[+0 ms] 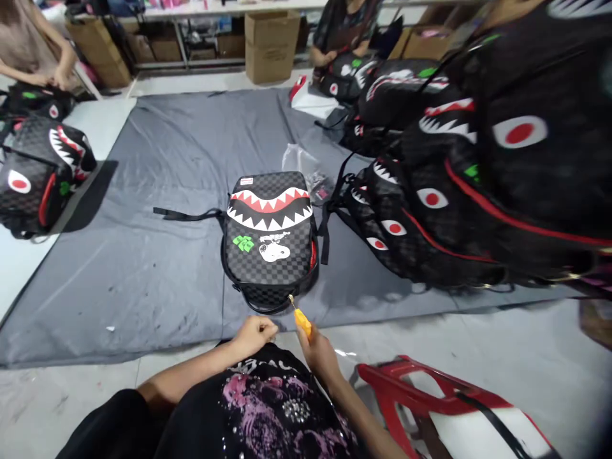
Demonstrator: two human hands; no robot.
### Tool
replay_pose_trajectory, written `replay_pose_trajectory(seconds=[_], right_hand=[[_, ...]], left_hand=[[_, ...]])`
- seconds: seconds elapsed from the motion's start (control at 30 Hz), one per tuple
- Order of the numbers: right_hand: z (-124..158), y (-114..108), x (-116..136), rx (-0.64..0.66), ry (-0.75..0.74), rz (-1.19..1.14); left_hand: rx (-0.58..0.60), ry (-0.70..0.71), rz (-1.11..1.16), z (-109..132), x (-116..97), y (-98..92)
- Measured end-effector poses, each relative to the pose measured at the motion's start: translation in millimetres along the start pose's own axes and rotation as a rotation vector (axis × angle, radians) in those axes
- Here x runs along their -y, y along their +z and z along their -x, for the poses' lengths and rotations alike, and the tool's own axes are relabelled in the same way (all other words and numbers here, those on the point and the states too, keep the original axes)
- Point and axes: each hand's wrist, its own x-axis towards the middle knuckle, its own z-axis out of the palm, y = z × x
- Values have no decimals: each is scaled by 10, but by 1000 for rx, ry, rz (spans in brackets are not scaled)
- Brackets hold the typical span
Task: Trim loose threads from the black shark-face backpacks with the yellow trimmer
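Note:
A black-and-grey checked backpack (270, 255) lies front up on a grey cloth, with a shark-mouth print, a white dog head and green marks. Its top handle and one end face me; a loose strap stretches out to the left. My right hand (319, 352) is wrapped round a yellow-handled tool (303, 322) with a thin metal shaft, whose exact kind is unclear. The tool's tip meets a small gold-coloured metal piece at the bag's near edge. My left hand (257, 334) is closed just below the handle; what its fingers hold, if anything, is hidden.
Similar backpacks are piled on the right (430, 191), and another backpack (43, 172) sits at the left. A clear plastic bag (303, 162) lies behind mine. A red stool (415, 389) stands at lower right. Two people handle bags near a cardboard box (271, 48).

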Motion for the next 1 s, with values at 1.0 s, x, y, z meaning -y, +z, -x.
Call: replay_pose_trajectory(seconds=[1.0], right_hand=[[674,437,-704,-154,28,-571]], left_hand=[[23,410,-1407,-804,-526,-492]])
